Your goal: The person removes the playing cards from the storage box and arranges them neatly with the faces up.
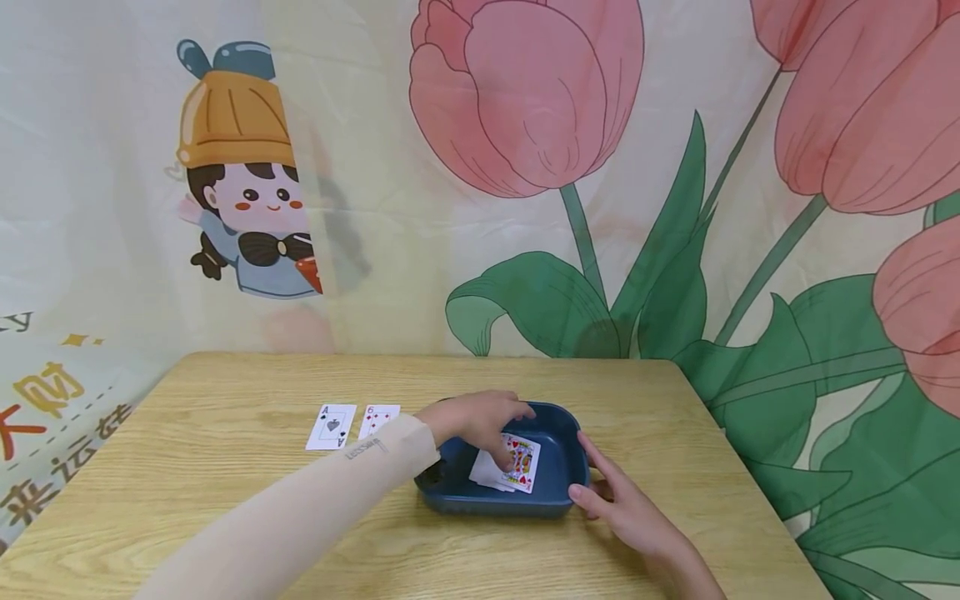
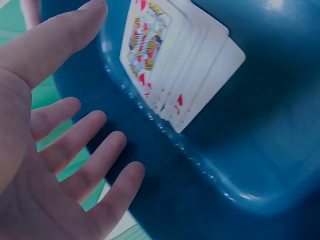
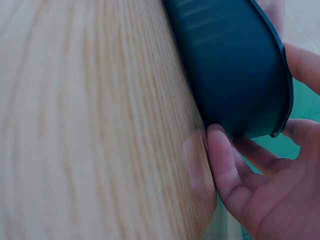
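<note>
A dark blue plastic basin [image 1: 502, 506] sits on the table with a fanned stack of playing cards [image 1: 525, 458] inside, the king of hearts face up on top. Over the basin reaches my left hand [image 1: 480, 419], its fingers spread and holding nothing; the left wrist view shows the cards [image 2: 180, 65] just beyond the thumb. My right hand [image 1: 626, 508] holds the basin's right end. In the right wrist view its thumb and a finger meet the basin's rim, while other fingertips [image 3: 220, 150] touch low on the wall.
Left of the basin, an ace of spades [image 1: 331, 427] and a six of diamonds [image 1: 379, 413] lie face up on the wooden table [image 1: 247, 483], the six partly hidden by the left sleeve. A printed cloth [image 1: 375, 167] with tulips hangs behind the table.
</note>
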